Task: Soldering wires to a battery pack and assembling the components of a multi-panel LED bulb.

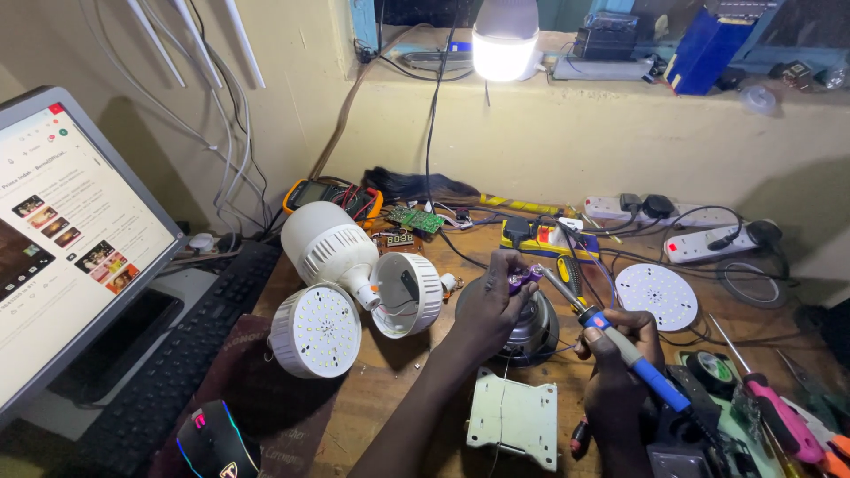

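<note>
The left hand (492, 305) pinches a small purple part (524, 279). The right hand (620, 350) clamps a soldering iron (611, 332), slanting up-left, tip just beside that part.

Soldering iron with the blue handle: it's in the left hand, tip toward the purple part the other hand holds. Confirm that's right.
Wrong hand. The head view shows the soldering iron in the right hand; the left hand holds the purple part, and the tip does point toward it.

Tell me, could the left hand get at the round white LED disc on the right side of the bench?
Probably not easily: the left hand pinches a purple part, and the right hand with the soldering iron lies between it and the disc.
</note>
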